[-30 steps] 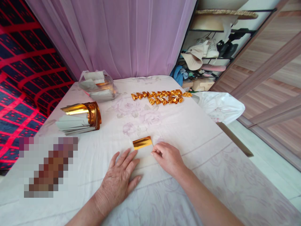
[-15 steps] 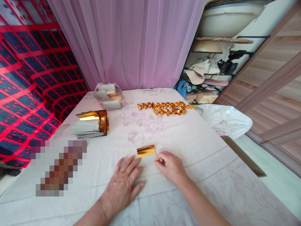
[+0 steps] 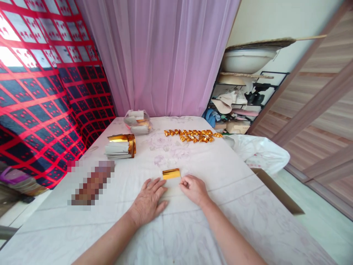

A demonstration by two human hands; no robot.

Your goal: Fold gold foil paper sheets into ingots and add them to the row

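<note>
A sheet of gold foil paper (image 3: pixel 171 173) lies on the white flowered tablecloth in front of me, gold side showing. Palm down, my left hand (image 3: pixel 149 200) rests with fingers stretched and its fingertips at the sheet's lower left corner. The thumb and forefinger of my right hand (image 3: pixel 194 189) are pinched at the sheet's lower right corner; the other fingers are curled in. Further back on the left is a stack of foil paper (image 3: pixel 118 150), gold on one face and pale on the other. Folded gold foil pieces (image 3: pixel 197 135) sit in rows at the far right.
A clear plastic bag (image 3: pixel 138 123) holding more paper stands at the far left. A blurred-out object (image 3: pixel 92 184) lies at the left. Beyond the right edge are a white plastic bag (image 3: pixel 261 152), a cardboard piece (image 3: pixel 278 191) and a loaded shelf rack (image 3: pixel 245 94). A purple curtain (image 3: pixel 165 55) hangs behind.
The camera view has tilted up and drawn back, so everything looks smaller. Both hands stay at the foil sheet, in nearly the same pose.
</note>
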